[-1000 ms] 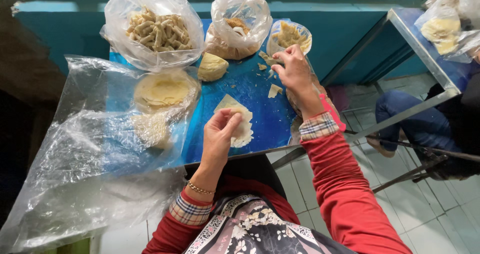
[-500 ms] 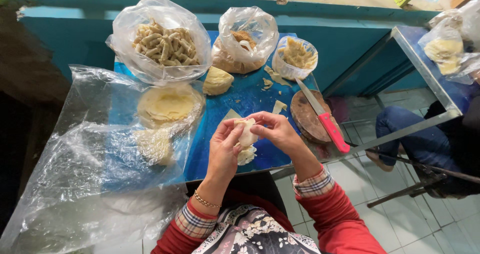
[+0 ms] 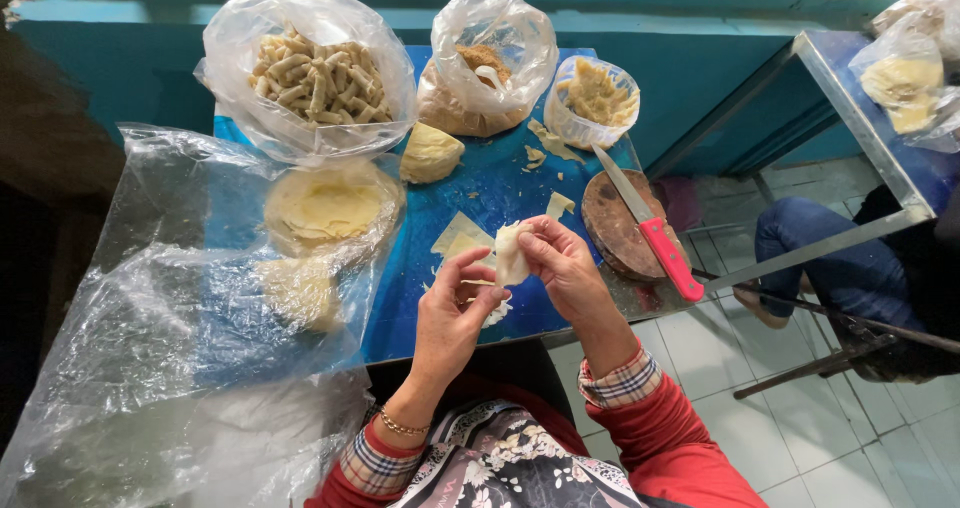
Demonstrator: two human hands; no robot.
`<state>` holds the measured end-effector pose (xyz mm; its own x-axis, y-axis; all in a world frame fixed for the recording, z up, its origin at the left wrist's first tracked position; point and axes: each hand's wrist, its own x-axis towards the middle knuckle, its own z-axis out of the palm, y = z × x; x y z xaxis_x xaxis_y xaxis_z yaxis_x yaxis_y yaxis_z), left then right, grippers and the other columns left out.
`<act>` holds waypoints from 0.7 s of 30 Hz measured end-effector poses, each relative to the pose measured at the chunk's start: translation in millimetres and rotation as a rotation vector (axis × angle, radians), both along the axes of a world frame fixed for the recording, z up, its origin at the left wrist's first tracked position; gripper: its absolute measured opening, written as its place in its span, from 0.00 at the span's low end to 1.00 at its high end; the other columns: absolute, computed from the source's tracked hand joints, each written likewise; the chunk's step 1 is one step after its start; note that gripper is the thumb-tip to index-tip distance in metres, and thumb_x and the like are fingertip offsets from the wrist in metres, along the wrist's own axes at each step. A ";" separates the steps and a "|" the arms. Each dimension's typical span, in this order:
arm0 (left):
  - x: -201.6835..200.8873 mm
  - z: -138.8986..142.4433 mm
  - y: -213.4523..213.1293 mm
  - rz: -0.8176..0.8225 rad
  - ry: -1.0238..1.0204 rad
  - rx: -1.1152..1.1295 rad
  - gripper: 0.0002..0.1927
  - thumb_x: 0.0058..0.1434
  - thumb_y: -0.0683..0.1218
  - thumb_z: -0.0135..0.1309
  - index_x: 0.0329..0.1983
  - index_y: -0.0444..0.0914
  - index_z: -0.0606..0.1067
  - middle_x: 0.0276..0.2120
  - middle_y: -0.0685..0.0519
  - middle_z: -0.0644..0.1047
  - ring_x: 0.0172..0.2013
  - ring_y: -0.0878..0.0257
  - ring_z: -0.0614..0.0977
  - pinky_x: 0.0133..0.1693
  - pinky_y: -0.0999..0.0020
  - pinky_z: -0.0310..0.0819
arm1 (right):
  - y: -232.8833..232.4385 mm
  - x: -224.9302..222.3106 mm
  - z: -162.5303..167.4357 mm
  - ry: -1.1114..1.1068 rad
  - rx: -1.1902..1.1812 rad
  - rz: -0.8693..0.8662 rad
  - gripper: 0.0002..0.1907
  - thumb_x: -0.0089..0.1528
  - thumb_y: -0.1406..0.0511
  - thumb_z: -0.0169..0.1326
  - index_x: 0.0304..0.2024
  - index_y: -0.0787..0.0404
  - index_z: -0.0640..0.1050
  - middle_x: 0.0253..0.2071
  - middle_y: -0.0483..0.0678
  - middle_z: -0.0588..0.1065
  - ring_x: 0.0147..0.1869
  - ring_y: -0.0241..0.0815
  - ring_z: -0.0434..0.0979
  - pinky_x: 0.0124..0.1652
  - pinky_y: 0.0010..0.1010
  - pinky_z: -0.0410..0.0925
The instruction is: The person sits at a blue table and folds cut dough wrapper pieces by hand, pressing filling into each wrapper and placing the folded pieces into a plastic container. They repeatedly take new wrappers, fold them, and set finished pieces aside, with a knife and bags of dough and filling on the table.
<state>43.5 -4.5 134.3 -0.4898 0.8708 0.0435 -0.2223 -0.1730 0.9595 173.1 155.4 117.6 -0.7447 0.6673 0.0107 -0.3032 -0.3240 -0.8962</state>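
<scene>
Clear bags: rolled sticks (image 3: 305, 78) upper left, filling (image 3: 490, 68) top centre. Centre frame, our right grip (image 3: 562, 263) pinches the dough wrapper (image 3: 510, 253); left grip (image 3: 455, 313) half-curled, fingertips touching it, above blue surface (image 3: 500, 183).

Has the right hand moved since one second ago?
Yes. The right hand came back from the small bag of filling toward the person, and now pinches the dough piece.

Ahead of my fingers (image 3: 540, 240), bare blue table (image 3: 500, 183) leaves a narrow lane toward the dough lump (image 3: 430, 153). A red-handled knife (image 3: 650, 226) on its wooden board (image 3: 612, 230) blocks their right; plastic-covered wrappers (image 3: 325, 208) crowd their left.
</scene>
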 end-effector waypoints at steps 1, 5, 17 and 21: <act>1.0 -1.8 -0.7 0.009 0.046 0.004 0.22 0.61 0.36 0.59 0.59 0.36 0.73 0.41 0.53 0.80 0.38 0.69 0.85 0.39 0.74 0.81 | -0.1 1.5 -0.3 -0.004 -0.011 -0.007 0.06 0.72 0.68 0.55 0.50 0.64 0.77 0.45 0.46 0.78 0.47 0.33 0.78 0.47 0.27 0.71; 0.7 -11.1 -0.7 0.017 0.058 0.017 0.19 0.61 0.37 0.60 0.56 0.35 0.76 0.35 0.54 0.81 0.35 0.70 0.83 0.39 0.74 0.80 | 0.5 6.2 -0.3 0.019 -0.064 -0.032 0.07 0.70 0.67 0.54 0.49 0.62 0.76 0.44 0.47 0.79 0.47 0.36 0.80 0.46 0.29 0.74; -6.6 -43.3 -5.8 -0.150 -0.532 0.170 0.08 0.64 0.36 0.59 0.47 0.34 0.79 0.36 0.54 0.80 0.33 0.68 0.79 0.37 0.74 0.72 | 5.6 6.9 -4.8 0.108 -0.348 -0.116 0.09 0.69 0.63 0.54 0.48 0.59 0.76 0.41 0.46 0.79 0.42 0.38 0.82 0.41 0.31 0.76; -7.2 -44.1 -15.0 -0.043 -0.342 0.144 0.06 0.67 0.38 0.56 0.46 0.34 0.80 0.34 0.54 0.79 0.32 0.68 0.79 0.36 0.74 0.72 | 21.5 0.8 7.8 -0.172 0.290 -0.358 0.10 0.65 0.65 0.58 0.48 0.60 0.77 0.43 0.44 0.80 0.43 0.34 0.81 0.41 0.30 0.76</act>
<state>36.3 -19.5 90.1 -0.4606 0.8876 0.0072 -0.5360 -0.2846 0.7948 173.9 176.9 125.4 -0.4765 0.8693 0.1313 -0.1896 0.0442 -0.9809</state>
